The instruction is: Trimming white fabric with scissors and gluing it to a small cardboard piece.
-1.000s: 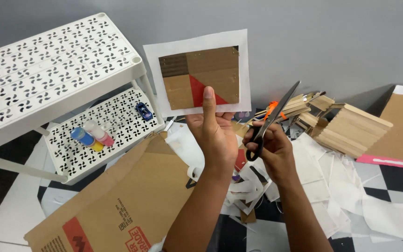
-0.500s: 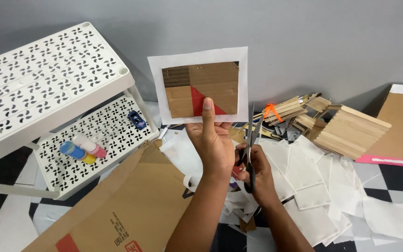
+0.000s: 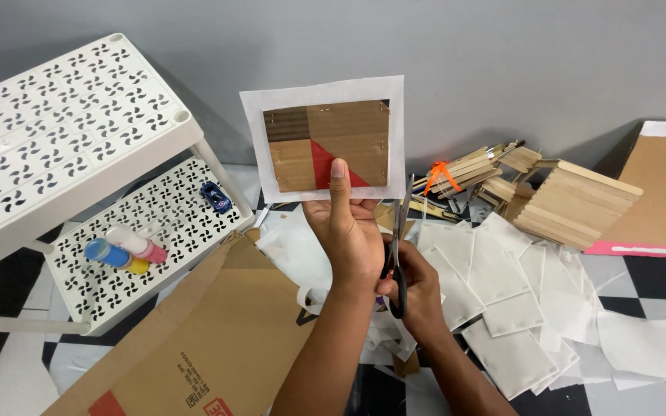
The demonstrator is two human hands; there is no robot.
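At the far left stands a white perforated plastic rack (image 3: 63, 123), and on its lower shelf lie a few small paint bottles (image 3: 126, 250) and a little blue toy car (image 3: 216, 197). Just right of the rack a flattened brown cardboard sheet (image 3: 217, 339) lies on the checkered floor (image 3: 657, 277). Near the middle, the left hand (image 3: 348, 231) is raised, its grip pinched on the lower edge of a cardboard panel (image 3: 325, 139) backed with white paper that shows as a border all round; the thumb lies up the front over a red triangle, and the panel is held upright against the grey wall. Just beside and slightly below it, the right hand (image 3: 414, 289) has its grip closed through the handles of a pair of scissors (image 3: 401, 231), blades nearly together and pointing up toward the panel's lower right corner. Farther right, white paper squares (image 3: 502, 285) are scattered over the floor, with bundles of wooden craft sticks (image 3: 572, 200) behind them near the wall.
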